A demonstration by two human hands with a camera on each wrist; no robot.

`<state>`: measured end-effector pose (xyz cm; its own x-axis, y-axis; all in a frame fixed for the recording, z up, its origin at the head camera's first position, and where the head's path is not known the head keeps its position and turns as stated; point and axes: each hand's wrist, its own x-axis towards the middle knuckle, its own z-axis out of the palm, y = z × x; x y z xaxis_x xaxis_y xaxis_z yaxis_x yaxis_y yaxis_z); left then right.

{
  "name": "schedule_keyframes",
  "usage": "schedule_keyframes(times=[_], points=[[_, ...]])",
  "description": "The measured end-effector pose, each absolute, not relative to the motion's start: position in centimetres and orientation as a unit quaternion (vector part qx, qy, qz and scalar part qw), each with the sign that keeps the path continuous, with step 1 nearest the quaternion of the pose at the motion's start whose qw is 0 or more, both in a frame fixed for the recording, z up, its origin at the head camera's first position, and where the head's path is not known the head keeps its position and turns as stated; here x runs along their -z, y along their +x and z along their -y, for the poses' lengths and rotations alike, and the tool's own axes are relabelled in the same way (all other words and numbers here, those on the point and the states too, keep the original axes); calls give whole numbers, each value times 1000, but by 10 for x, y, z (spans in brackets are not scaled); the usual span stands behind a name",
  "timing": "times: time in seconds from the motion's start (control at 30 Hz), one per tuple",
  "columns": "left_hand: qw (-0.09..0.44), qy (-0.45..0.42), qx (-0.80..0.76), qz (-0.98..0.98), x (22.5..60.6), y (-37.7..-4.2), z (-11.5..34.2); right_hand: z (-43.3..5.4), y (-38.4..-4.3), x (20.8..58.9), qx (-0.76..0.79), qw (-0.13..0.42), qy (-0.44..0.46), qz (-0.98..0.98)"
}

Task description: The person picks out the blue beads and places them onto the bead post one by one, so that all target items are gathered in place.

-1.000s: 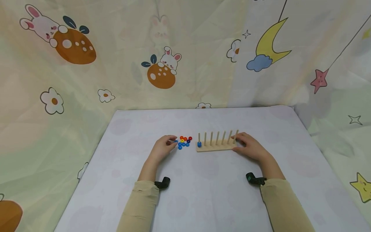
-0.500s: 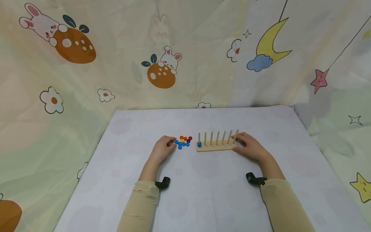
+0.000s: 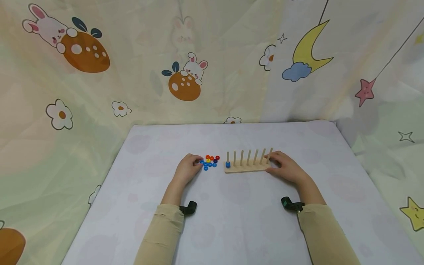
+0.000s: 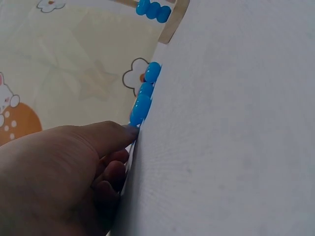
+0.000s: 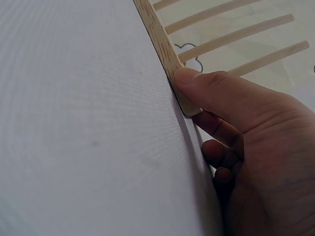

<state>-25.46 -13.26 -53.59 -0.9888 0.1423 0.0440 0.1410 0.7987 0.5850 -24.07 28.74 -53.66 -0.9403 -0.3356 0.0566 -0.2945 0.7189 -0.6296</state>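
My left hand [image 3: 187, 168] pinches a blue bead [image 3: 202, 162] at the left edge of a small cluster, thumb and forefinger around it. In the left wrist view only a sliver of that bead shows past the thumb [image 4: 129, 132], with other blue beads [image 4: 141, 109] just beyond. To the right stands a wooden peg board [image 3: 246, 169] with a row of upright pegs. Several blue beads [image 4: 153, 10] are stacked on its leftmost peg; the other pegs are bare. My right hand [image 3: 285, 167] grips the board's right end, thumb [image 5: 188, 76] on the front edge.
Near the pinched bead lie more blue beads [image 3: 210, 165], a yellow bead [image 3: 208, 161], a dark blue one [image 3: 215, 161] and several red and orange ones [image 3: 211, 158]. A white cloth covers the table [image 3: 232, 221]; a printed curtain [image 3: 232, 73] rises behind it.
The left fingers drew slightly back from the blue bead half a second ago, leaving it on the table, and now close around it again. Right hand and peg board have stayed put.
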Motion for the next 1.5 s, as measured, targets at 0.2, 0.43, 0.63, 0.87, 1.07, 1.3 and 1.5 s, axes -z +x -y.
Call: schedule_keyframes(times=[0.2,0.43,0.63,0.87,1.07,1.3,1.5], points=[[-2,80,-304,-949,536,-256,133,-287,-240,537,338,35,-167,-926],[-5,79,-316,-946,534,-256,134,-288,-241,536,341,35,-171,-924],[7,61,-344,-937,531,-257,133,-288,-241,536,341,37,-169,-924],[19,59,-360,-931,523,-256,128,-287,-240,536,341,39,-166,-925],[8,80,-369,-926,509,-255,119,-286,-240,533,340,39,-165,-925],[-2,122,-374,-919,494,-255,108,-286,-239,532,335,36,-169,-926],[4,142,-390,-910,486,-257,98,-286,-240,533,337,39,-167,-926]])
